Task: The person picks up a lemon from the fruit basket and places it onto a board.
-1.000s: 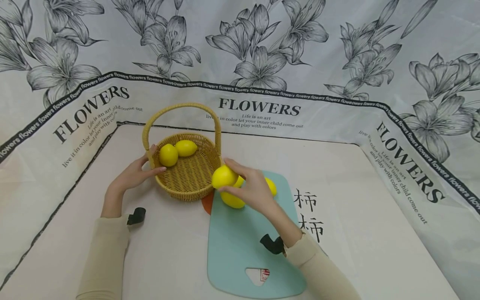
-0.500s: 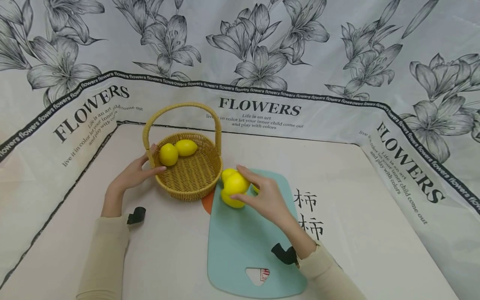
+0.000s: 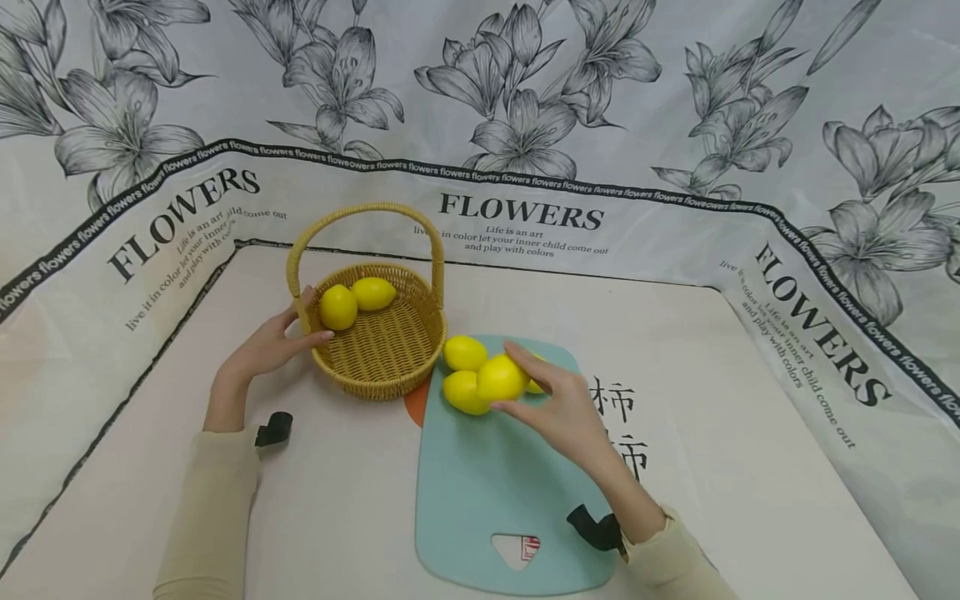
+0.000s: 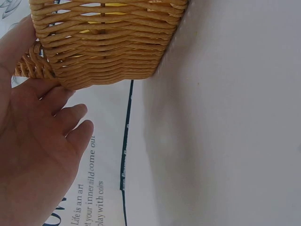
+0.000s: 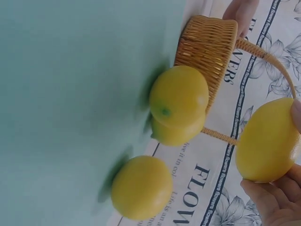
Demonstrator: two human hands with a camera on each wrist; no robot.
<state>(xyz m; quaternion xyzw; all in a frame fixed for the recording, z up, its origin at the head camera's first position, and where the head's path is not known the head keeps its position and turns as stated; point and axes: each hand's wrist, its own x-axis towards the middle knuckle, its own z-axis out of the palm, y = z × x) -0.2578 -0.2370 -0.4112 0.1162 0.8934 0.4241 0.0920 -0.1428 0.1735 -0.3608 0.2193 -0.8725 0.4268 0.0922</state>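
Note:
A wicker basket (image 3: 375, 383) with a tall arched handle stands left of centre, with two lemons (image 3: 339, 308) inside at its back left. My left hand (image 3: 262, 352) grips its left side near the handle's foot, thumb over the rim and fingers outside. Between the thumb and fingers of my right hand (image 3: 558, 408) is a lemon (image 3: 501, 379), held above the light blue cutting board (image 3: 495, 483). On the board lie more lemons: one at the back left (image 3: 465, 353), one just in front of it (image 3: 465, 392), and one partly hidden behind my right hand (image 5: 142, 187).
An orange patch (image 3: 417, 404) shows on the white table between basket and board. Black printed characters (image 3: 615, 402) are right of the board. A flower-printed cloth (image 3: 525, 217) stands around the back and sides. Black wrist mounts (image 3: 274, 429) sit at both cuffs.
My right hand has moved rightward and slightly nearer, carrying its lemon away from the basket's right rim to over the board. The left hand and basket have stayed in place.

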